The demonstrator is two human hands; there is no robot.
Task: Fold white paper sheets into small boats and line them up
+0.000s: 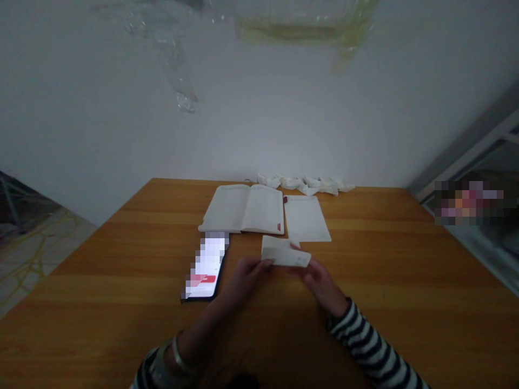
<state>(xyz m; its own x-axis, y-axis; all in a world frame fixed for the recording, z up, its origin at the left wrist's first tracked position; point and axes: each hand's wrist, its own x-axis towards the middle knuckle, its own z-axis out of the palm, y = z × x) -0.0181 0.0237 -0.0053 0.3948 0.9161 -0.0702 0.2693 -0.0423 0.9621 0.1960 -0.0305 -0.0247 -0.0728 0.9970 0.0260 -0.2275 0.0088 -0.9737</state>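
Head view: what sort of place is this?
Likely a simple indoor desk space: a wooden table by a pale wall, with an open notebook and a lit phone on it.

Kinda looks like a plain room, home or small office, can't really tell which. Wooden counter right up against a white wall with scrappy yellowish tape on it, plus an open notebook and a lit phone.

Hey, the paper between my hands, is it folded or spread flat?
Folded: the paper shows two panels at differing angles. How many folds, I cannot tell.
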